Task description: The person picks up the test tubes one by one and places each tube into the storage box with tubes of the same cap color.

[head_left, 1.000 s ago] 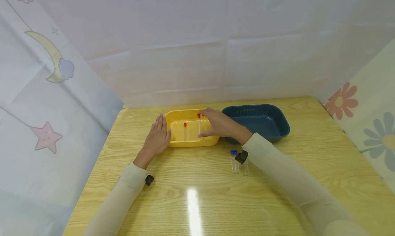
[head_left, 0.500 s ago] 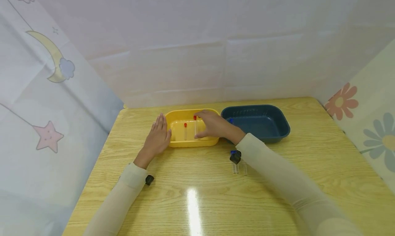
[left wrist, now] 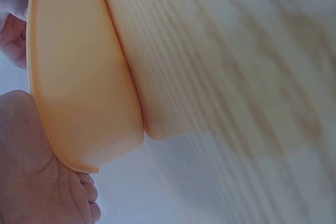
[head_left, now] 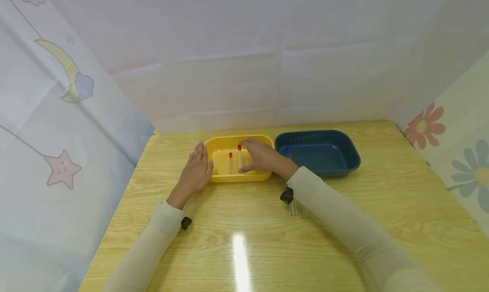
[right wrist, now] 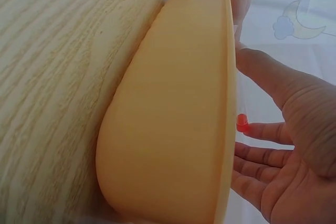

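Note:
My right hand [head_left: 264, 157] reaches over the yellow basin [head_left: 240, 178] and holds a clear test tube with a red cap [head_left: 240, 158] lengthwise, forefinger at the cap and thumb near the lower end. In the right wrist view the red cap [right wrist: 242, 123] shows just past the basin's rim, at a fingertip; the basin wall hides the rest of the tube. Another red-capped tube [head_left: 231, 163] lies inside the basin, left of the held one. My left hand [head_left: 195, 169] rests with straight fingers along the basin's left rim, palm against it in the left wrist view.
Right beside the yellow basin stands a dark blue basin [head_left: 324, 159] with a blue-capped tube [head_left: 288, 151] in it. Several clear tubes [head_left: 292, 208] lie on the table below, partly covered by my right wrist and sleeve. Printed cloth walls [head_left: 229, 88] enclose the table.
My right hand has moved left and slightly down with the red-capped test tube, closer to the tube lying in the yellow basin. The left hand has stayed at the rim.

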A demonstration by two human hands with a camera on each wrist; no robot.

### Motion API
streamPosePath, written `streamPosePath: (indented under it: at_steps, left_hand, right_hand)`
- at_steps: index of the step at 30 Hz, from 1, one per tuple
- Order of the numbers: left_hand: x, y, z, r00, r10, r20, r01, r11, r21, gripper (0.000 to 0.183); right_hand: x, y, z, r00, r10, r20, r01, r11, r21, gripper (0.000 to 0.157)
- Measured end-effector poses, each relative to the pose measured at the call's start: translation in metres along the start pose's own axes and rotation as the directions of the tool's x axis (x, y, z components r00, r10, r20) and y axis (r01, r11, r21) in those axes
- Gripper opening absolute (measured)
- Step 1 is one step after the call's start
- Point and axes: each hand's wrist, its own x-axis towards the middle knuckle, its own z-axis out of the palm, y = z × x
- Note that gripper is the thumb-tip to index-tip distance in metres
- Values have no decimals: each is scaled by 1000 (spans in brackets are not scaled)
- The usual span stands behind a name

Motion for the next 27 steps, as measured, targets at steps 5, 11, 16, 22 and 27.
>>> streamPosePath:
  at_steps: [5, 11, 16, 22, 27]
  left_hand:
    - [0, -1, 1, 1000, 1, -3, -1, 1000, 5, 65]
    - [0, 1, 0, 1000, -1, -5, 1, 1000, 0, 65]
    - [1, 0, 1, 1000, 1, -4, -1, 1000, 4, 65]
    - [1, 0, 1, 1000, -3, -4, 3, 1000, 8, 65]
    - [0, 0, 1, 1000, -8, -1, 8, 1000, 5, 65]
  right_hand:
    - [4, 1, 4, 1000, 9, -3, -9, 1000, -9, 94]
    - [9, 1, 8, 1000, 0, -1, 0, 1000, -15, 93]
    - [13, 1, 9, 1000, 13, 13, -12, 1000, -23, 92]
    - [18, 3, 12, 1000, 10, 29, -9, 999, -32, 92]
    - [21, 2, 15, 999, 15, 47, -14, 999, -33, 93]
